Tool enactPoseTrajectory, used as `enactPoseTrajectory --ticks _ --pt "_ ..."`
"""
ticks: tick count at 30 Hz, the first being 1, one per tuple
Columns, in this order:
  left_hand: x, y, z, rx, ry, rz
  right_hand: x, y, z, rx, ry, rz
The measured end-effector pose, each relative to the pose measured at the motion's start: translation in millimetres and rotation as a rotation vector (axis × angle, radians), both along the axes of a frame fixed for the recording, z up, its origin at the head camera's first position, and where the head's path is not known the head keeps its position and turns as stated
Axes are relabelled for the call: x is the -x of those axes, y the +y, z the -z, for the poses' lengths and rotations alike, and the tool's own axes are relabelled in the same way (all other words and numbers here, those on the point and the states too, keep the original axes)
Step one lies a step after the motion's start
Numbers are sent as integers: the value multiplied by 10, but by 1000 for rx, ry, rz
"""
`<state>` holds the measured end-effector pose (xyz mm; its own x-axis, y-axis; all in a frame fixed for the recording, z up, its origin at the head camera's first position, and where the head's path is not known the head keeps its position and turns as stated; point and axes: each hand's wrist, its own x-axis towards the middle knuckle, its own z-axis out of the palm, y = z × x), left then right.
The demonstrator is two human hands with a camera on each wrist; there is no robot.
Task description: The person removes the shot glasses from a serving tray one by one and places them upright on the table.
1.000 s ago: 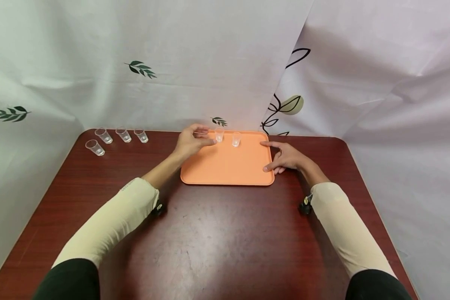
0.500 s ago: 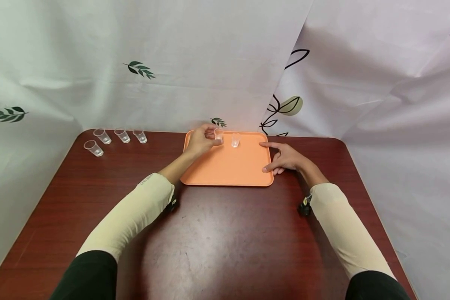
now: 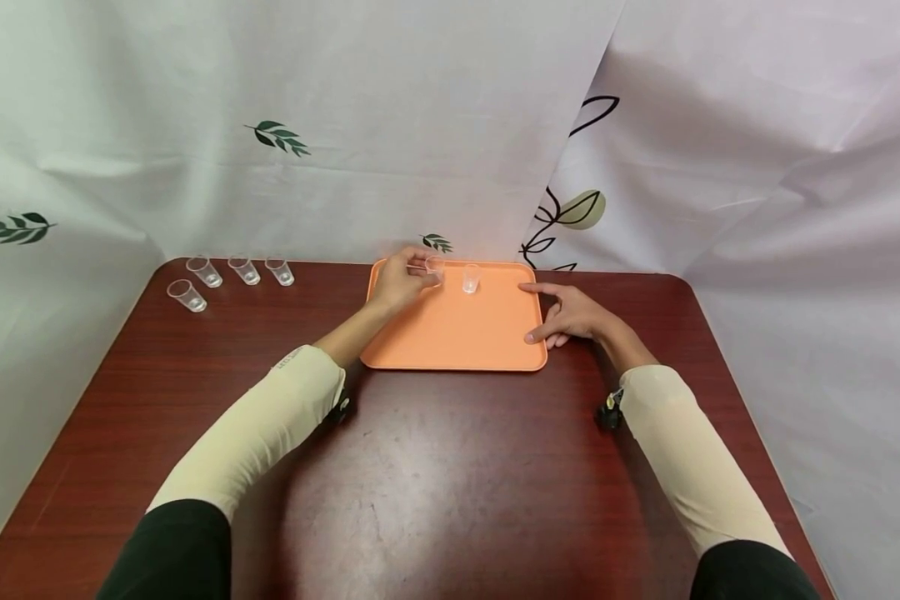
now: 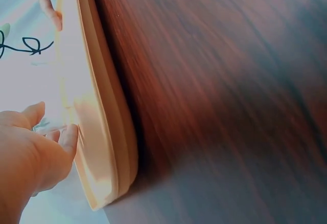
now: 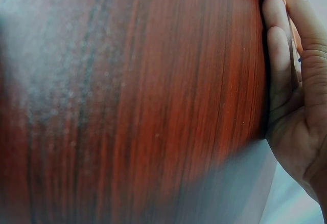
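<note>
In the head view my left hand holds a small clear plastic cup between thumb and fingers, over the far left part of the orange tray. Whether the cup's base touches the tray is hard to tell. A second clear cup stands on the tray just to its right. My right hand grips the tray's right edge, its thumb and index finger spread over the rim. The right wrist view shows other fingers curled against the tray's outer side. In the left wrist view the held cup is mostly hidden by my left hand.
Several more clear cups stand at the table's far left corner, the nearest cup slightly apart from a row beside the wall. The dark red wooden table meets a pale leaf-patterned cloth behind the tray and at both sides.
My left hand has moved right and closed its fingers around the left cup on the tray. That cup has since shifted slightly left. My right hand has stayed at the tray's edge.
</note>
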<state>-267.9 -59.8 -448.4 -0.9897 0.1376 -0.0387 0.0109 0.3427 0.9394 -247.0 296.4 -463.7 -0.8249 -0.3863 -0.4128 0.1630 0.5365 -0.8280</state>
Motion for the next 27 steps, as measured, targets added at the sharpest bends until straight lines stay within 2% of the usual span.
enactPoseTrajectory --ticks 3,10,27 --pt "-22 -36 -10 -3 -1 -1 -5 -8 -8 5 1 2" --pt "-75 -156 -77 26 45 -11 -14 -7 -15 -3 1 9" --pt "-219 -536 -200 15 28 -63 -28 -8 -19 11 -1 8"
